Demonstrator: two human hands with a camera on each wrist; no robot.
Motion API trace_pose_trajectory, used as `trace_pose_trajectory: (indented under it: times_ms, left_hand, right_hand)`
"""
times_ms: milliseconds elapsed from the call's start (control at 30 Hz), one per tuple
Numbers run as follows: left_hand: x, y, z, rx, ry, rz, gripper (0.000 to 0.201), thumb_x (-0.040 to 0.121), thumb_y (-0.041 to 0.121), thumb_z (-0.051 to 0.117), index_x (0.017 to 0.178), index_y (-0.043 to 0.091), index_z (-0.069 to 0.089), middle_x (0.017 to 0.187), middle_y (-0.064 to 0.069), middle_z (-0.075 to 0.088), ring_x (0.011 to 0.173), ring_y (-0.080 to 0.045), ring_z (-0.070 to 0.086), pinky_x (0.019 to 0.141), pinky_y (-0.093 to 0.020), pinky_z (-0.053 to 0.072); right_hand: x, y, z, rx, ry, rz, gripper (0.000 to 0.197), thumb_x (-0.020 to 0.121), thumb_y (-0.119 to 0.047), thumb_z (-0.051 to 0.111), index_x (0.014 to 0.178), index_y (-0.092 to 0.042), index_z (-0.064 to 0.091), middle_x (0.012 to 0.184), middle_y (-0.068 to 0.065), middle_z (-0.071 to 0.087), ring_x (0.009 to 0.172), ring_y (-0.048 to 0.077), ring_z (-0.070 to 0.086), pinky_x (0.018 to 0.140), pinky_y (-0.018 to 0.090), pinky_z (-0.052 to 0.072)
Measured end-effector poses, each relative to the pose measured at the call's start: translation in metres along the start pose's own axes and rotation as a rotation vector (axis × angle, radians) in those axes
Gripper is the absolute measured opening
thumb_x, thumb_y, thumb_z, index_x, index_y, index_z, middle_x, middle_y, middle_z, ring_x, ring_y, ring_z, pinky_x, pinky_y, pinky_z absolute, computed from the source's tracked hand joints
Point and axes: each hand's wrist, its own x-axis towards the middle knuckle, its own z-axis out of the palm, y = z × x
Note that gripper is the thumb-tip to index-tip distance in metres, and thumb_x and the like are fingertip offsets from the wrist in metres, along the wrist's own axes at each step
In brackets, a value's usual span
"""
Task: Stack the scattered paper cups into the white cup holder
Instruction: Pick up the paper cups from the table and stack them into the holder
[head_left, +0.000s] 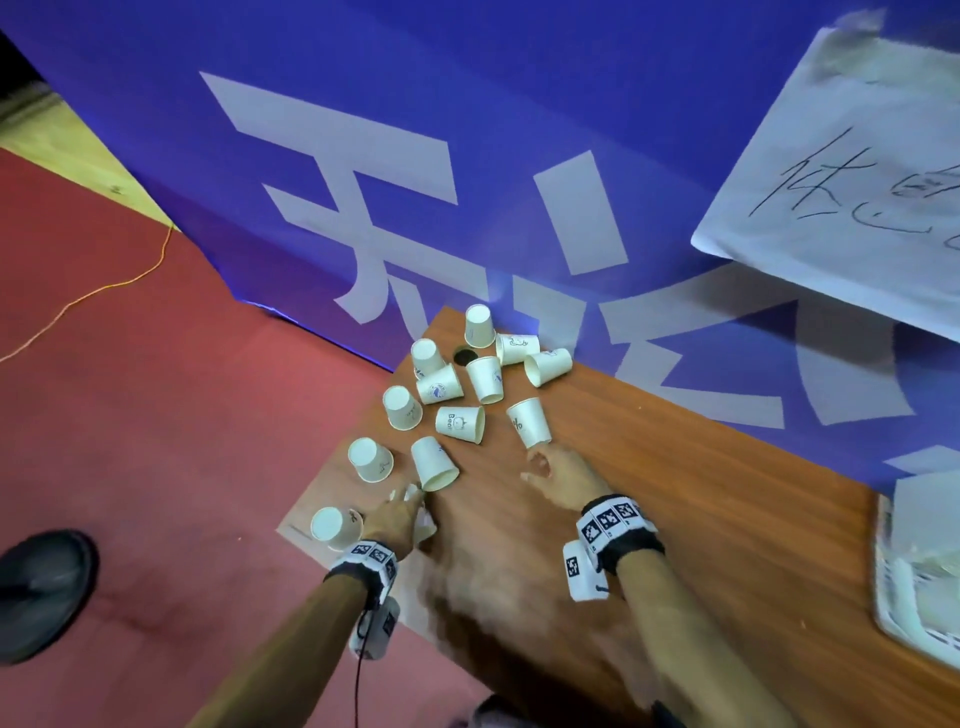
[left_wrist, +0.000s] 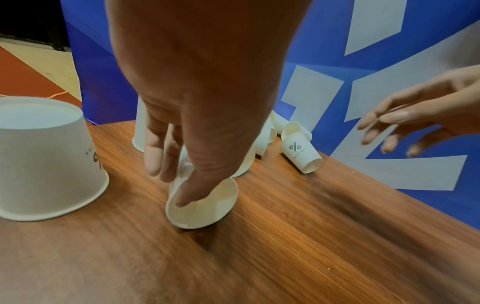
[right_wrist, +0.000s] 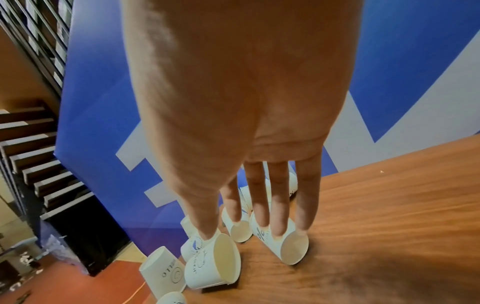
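Observation:
Several white paper cups lie scattered at the left end of a wooden table (head_left: 675, 519), some upside down, some on their sides. My left hand (head_left: 402, 506) reaches a cup lying on its side (head_left: 434, 464); in the left wrist view the thumb (left_wrist: 185, 195) is at that cup's mouth (left_wrist: 205, 207), with the fingers (left_wrist: 155, 162) straight beside its wall. My right hand (head_left: 543, 465) hovers open, fingers (right_wrist: 279, 216) spread, just above a tipped "%" cup (head_left: 527, 422) (right_wrist: 283, 244). I cannot make out a white cup holder.
An upside-down cup (head_left: 335, 527) stands by the table's left corner, close to my left wrist. A blue banner (head_left: 467, 130) backs the table. A white basket (head_left: 914, 587) sits at the right edge. A dark round hole (head_left: 464, 356) lies among the far cups. Red floor (head_left: 156, 415) lies left.

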Motion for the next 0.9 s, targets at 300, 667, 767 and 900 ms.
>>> trace_pose_trajectory:
  times_ms: [300,667,767,900]
  left_hand:
    - [0.009,0.021,-0.003,-0.244,-0.001,0.115,0.066,0.083,0.036,0.068,0.141,0.023,0.040,0.133,-0.008,0.045,0.110,-0.035,0.061,0.087,-0.042,0.051]
    - [0.003,0.015,0.000,-0.320,-0.021,0.106,0.061,0.089,0.034,0.067,0.144,0.023,0.043,0.122,-0.014,0.049,0.112,-0.033,0.058,0.099,-0.038,0.047]
    - [-0.001,0.019,0.001,-0.321,-0.037,0.105,0.058,0.091,0.036,0.064,0.144,0.022,0.043,0.124,-0.013,0.054,0.123,-0.029,0.050,0.103,-0.036,0.043]
    - [-0.004,0.029,0.001,-0.349,-0.047,0.067,0.055,0.092,0.042,0.061,0.143,0.025,0.046,0.128,-0.010,0.053,0.128,-0.026,0.048,0.107,-0.033,0.039]
  right_hand:
    - [0.088,-0.006,-0.019,-0.237,0.018,-0.004,0.058,0.090,-0.030,0.068,0.143,-0.019,0.046,0.150,0.002,0.037,0.126,0.031,0.054,0.098,0.041,0.049]
    - [0.093,0.006,0.010,-0.358,-0.048,0.078,0.051,0.094,-0.012,0.062,0.142,-0.012,0.046,0.143,0.010,0.046,0.121,0.035,0.057,0.097,0.039,0.049]
    - [0.074,0.021,0.019,-0.311,-0.083,0.173,0.039,0.092,-0.019,0.067,0.128,-0.011,0.055,0.133,0.010,0.058,0.115,0.033,0.062,0.088,0.036,0.050]
    - [0.048,0.034,0.018,-0.168,-0.036,0.309,0.043,0.091,-0.025,0.071,0.129,-0.010,0.059,0.129,0.013,0.063,0.112,0.032,0.064,0.082,0.032,0.050]
